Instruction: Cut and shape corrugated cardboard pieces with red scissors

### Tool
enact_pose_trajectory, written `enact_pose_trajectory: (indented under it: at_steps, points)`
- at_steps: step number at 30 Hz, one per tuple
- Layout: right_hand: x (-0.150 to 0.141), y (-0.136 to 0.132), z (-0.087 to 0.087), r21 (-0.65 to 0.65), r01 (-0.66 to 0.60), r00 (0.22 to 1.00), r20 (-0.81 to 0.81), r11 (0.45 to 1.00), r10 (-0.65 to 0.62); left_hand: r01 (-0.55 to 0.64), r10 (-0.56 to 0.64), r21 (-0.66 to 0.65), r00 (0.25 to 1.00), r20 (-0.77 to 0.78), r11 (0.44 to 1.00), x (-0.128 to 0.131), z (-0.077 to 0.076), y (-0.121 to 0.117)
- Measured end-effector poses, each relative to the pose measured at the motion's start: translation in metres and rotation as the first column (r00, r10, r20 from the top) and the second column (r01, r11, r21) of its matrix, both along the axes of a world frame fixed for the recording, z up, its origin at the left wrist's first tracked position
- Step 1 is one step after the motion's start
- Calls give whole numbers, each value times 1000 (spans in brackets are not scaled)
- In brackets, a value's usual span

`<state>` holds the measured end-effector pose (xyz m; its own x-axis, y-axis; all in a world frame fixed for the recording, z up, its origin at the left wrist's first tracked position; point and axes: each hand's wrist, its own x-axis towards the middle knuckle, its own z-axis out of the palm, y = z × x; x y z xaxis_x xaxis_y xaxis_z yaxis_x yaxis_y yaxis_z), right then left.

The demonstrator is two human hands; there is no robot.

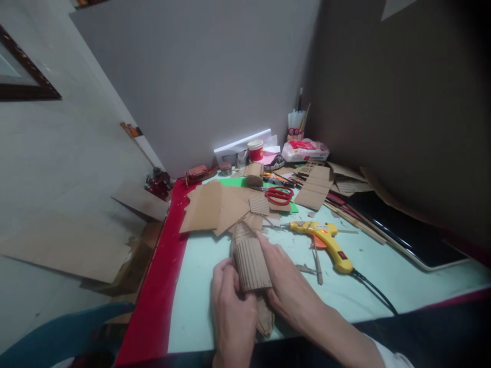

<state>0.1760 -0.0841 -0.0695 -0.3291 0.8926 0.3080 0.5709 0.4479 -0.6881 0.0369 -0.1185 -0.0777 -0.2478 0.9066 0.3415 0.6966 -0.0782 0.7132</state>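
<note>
A corrugated cardboard model (249,258), boat-shaped with a ribbed sheet over it, lies on the pale green mat (383,276) near the front edge. My left hand (232,306) grips its near left side with curled fingers. My right hand (284,276) presses flat along its right side, fingers laid over the ribbed sheet. A yellow hot glue gun (326,243) lies to the right of my right hand, its black cord running off toward the front right.
Flat cardboard pieces (213,207) are piled behind the model. Red scissors (279,194), a red-and-white cup (255,151), a tissue pack (306,151) and a pen holder (295,125) stand further back. A red table edge (161,276) runs at left.
</note>
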Motion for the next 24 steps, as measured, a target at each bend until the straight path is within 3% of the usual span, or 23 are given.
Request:
enact_pose_trajectory:
  at_steps: [4, 24]
  points:
    - [-2, -6, -6, -16, 60, 998, 10, 998, -60, 11, -11, -34, 1000, -3, 999, 0, 1, 2]
    - [-2, -6, -19, -23, 81, 996, 50, 996, -79, 50, -49, 6, 998, -27, 999, -3, -1, 0]
